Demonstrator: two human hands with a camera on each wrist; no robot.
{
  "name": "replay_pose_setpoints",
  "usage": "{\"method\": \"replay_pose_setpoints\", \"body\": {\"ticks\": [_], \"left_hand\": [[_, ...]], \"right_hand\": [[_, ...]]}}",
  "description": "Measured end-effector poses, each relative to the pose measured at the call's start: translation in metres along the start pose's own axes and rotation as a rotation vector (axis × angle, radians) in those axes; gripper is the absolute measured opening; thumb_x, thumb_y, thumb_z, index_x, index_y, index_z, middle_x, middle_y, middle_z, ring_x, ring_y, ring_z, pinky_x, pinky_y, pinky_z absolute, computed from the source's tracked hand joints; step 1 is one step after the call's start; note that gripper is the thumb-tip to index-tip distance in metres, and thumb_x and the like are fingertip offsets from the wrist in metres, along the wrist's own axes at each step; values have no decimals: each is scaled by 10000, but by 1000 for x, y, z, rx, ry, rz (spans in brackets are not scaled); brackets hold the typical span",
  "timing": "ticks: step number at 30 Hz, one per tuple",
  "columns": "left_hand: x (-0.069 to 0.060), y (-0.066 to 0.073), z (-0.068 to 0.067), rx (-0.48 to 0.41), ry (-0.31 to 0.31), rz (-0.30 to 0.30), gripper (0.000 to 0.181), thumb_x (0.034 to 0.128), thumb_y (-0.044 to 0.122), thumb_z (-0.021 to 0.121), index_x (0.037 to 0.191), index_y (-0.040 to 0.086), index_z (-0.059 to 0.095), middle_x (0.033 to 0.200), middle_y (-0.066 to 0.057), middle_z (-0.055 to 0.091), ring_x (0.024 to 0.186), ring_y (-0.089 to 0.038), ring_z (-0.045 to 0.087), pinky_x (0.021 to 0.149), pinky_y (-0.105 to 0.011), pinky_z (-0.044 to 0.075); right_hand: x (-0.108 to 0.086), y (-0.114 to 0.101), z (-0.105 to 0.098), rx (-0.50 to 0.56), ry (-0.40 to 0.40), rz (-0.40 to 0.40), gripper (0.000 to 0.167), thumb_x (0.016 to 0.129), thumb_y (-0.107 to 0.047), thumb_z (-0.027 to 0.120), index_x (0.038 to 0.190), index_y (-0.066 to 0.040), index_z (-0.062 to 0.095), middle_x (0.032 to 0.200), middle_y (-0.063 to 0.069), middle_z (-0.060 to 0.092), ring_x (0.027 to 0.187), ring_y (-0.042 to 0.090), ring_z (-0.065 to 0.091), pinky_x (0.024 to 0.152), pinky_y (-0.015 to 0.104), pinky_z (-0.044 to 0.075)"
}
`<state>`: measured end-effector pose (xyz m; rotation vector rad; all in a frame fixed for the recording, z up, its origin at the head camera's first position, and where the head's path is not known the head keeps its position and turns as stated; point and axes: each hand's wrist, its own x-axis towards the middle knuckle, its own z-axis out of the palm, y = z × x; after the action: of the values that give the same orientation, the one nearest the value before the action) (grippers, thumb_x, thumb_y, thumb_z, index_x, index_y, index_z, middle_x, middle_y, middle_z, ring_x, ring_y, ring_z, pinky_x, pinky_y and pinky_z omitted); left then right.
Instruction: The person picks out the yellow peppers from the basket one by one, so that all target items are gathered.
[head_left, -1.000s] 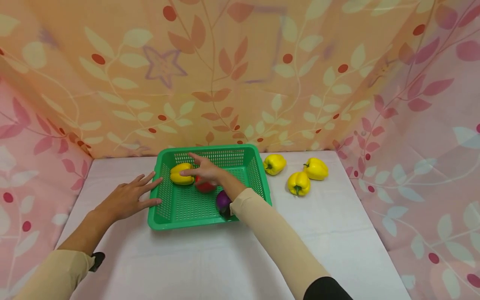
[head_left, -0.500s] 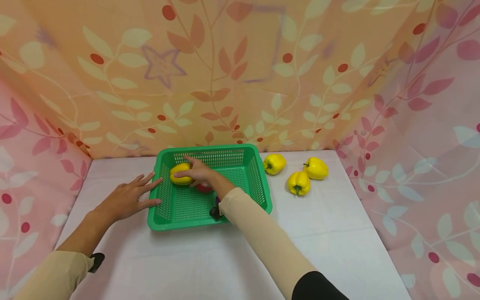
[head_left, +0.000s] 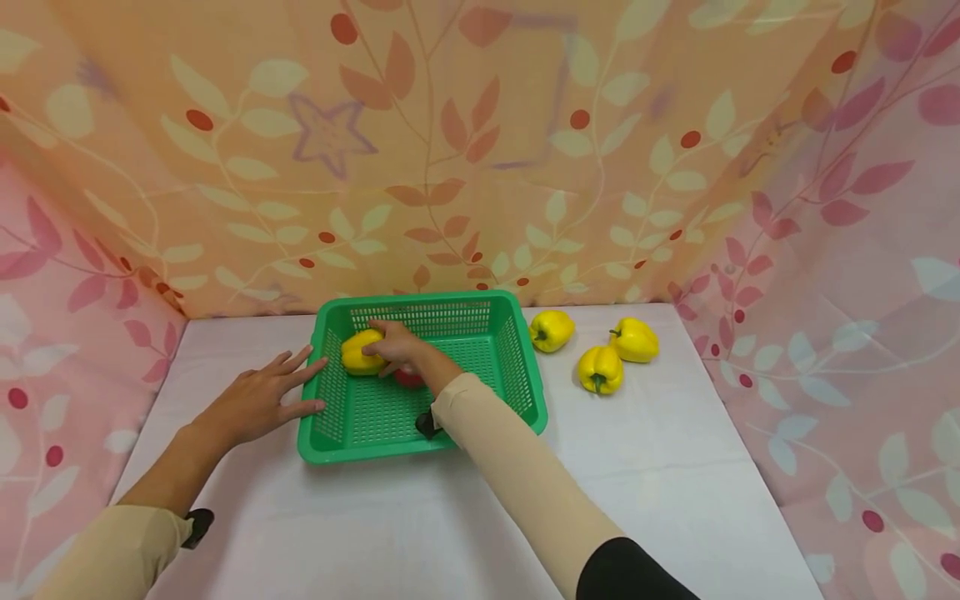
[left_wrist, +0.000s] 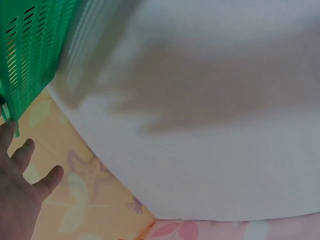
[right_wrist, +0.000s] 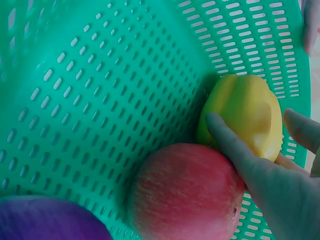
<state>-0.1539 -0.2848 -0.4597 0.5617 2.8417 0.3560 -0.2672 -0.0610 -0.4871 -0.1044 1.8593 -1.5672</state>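
My right hand point(head_left: 405, 347) reaches into a green plastic basket point(head_left: 378, 452) and holds a yellow bell pepper point(head_left: 358, 354) at its left end. In the right wrist view, one finger lies along the pepper point(right_wrist: 252, 102) and another extends beside it, apart. Touching the pepper is a red, apple-like fruit point(right_wrist: 182, 192), partly under the hand in the head view. A smooth purple thing point(right_wrist: 47, 222) shows at the lower left of the right wrist view. My left hand point(head_left: 255, 402) has its fingers spread, tips at the basket's left rim.
Outside the basket to the right lie three yellow bell peppers: one by the basket wall point(head_left: 552, 331), one farther right point(head_left: 635, 339) and one nearer point(head_left: 600, 370). A white cloth point(head_left: 360, 533) covers the table. Floral curtains point(head_left: 480, 208) enclose the back and sides.
My right hand has moved slightly left and down and closed in on the yellow bell pepper, which has tilted a little. The right sleeve now covers the purple thing. My left hand stays put.
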Motion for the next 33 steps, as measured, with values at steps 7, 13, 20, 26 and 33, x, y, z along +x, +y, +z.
{"method": "replay_pose_setpoints", "body": {"ticks": [7, 13, 20, 26, 33], "left_hand": [[1, 3, 3, -20, 1, 5, 783, 930, 607, 572, 1552, 179, 365, 1618, -186, 250, 1420, -527, 250, 1008, -747, 316], [1, 2, 4, -2, 13, 14, 784, 921, 604, 590, 1543, 173, 385, 1608, -191, 273, 1408, -529, 278, 994, -750, 329], [1, 3, 0, 2, 16, 18, 775, 928, 578, 600, 1542, 158, 384, 1604, -198, 278, 1407, -528, 282, 995, -745, 332], [2, 3, 1, 10, 13, 19, 774, 931, 575, 598, 1545, 157, 378, 1605, -198, 275, 1407, -528, 281, 993, -741, 340], [1, -1, -1, 16, 14, 12, 784, 928, 605, 579, 1547, 168, 375, 1604, -200, 276, 1402, -536, 281, 994, -746, 334]], "right_hand": [[0, 6, -2, -84, 11, 19, 677, 956, -2, 616, 1560, -107, 328, 1452, 197, 424, 1176, 367, 553, 897, 562, 538], [0, 14, -5, -95, -28, 46, 638, 951, -33, 652, 1524, -107, 380, 1260, 150, 509, 1026, 288, 567, 938, 572, 513], [2, 16, -10, -42, -50, 32, 586, 944, -19, 660, 1474, -107, 427, 1169, 115, 517, 999, 271, 567, 944, 562, 514], [0, 15, -12, -28, -51, 39, 585, 946, -7, 651, 1476, -97, 420, 1185, 131, 509, 1018, 291, 572, 947, 570, 510], [-3, 6, -18, -26, -73, 2, 565, 951, -22, 653, 1463, -94, 425, 1158, 118, 507, 968, 264, 566, 936, 572, 515]]}}
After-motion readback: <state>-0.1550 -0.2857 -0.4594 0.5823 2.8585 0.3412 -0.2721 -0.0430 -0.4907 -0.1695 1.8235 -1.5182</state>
